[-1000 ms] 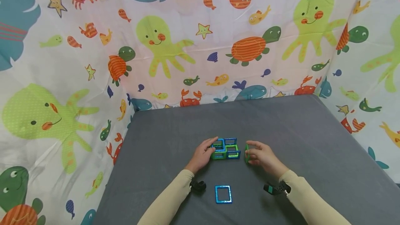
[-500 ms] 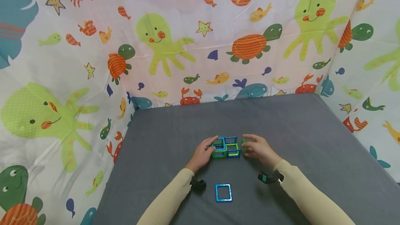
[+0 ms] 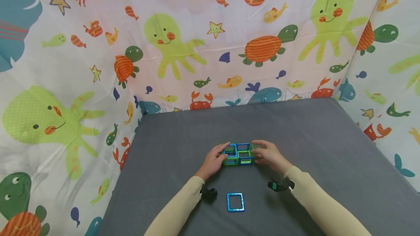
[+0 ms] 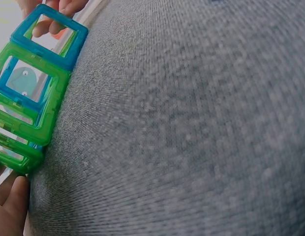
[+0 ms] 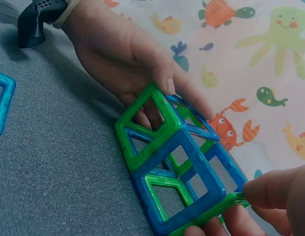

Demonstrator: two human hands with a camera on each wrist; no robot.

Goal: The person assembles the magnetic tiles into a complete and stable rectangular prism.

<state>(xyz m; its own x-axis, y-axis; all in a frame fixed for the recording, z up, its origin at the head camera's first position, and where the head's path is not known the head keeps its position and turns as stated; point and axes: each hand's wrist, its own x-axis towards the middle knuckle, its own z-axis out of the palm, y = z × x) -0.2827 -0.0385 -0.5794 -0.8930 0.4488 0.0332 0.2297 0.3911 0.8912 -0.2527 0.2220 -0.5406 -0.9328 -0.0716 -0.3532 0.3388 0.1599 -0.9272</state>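
Observation:
A small build of blue and green see-through magnetic tiles [image 5: 205, 164], two box shapes side by side, stands on the grey cloth. My left hand [image 3: 210, 162] holds its left end, thumb at the near side and fingers over the top; in the right wrist view that left hand [image 5: 110, 54] curls round the green end. At the right end my right hand [image 3: 269, 156] pinches a green square tile [image 5: 216, 209] upright against the blue frames. The right wrist view shows thumb and fingers on this tile's edges, partly covering it.
One loose blue square tile [image 3: 235, 194] lies flat on the grey cloth [image 3: 183, 130], nearer to me than the build. A curtain [image 3: 197, 57] printed with sea animals hangs behind and at both sides. Each wrist wears a black strapped device [image 3: 281, 185].
My right hand has moved left with the green tile, from a gap beside the build up to its right end. The left hand has stayed in place on the build.

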